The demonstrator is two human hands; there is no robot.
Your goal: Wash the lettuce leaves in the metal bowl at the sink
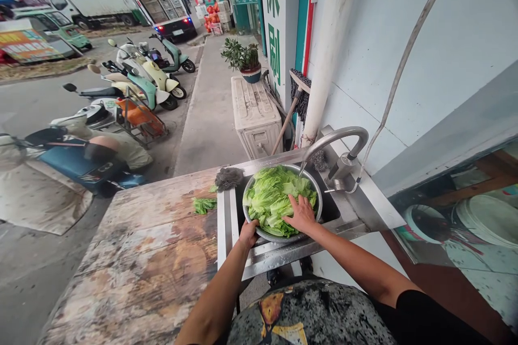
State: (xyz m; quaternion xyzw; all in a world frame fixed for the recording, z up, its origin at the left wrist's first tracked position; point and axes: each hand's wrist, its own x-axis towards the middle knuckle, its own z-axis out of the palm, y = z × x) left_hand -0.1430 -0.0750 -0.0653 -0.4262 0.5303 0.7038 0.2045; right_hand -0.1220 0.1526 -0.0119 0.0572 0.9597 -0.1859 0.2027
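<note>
A round metal basin [319, 194] heaped with green lettuce leaves [271, 194] sits in the sink [223, 226]. My left hand [248, 233] grips the basin's near left rim, its fingers closed round the edge. On top of the leaves at the right, my right hand [301, 214] lies with its fingers spread, touching the lettuce. The curved faucet [342, 135] reaches over the basin's far right side, and water seems to run from its spout onto the leaves.
Left of the sink is a worn wooden tabletop [162, 248] with loose lettuce scraps [204, 205]. A dark scrubbing cloth [229, 178] lies at the sink's corner. Behind stand an outdoor air-conditioner unit [254, 105], a potted plant [251, 71] and a mop [300, 86]. Scooters [141, 86] are parked at the left.
</note>
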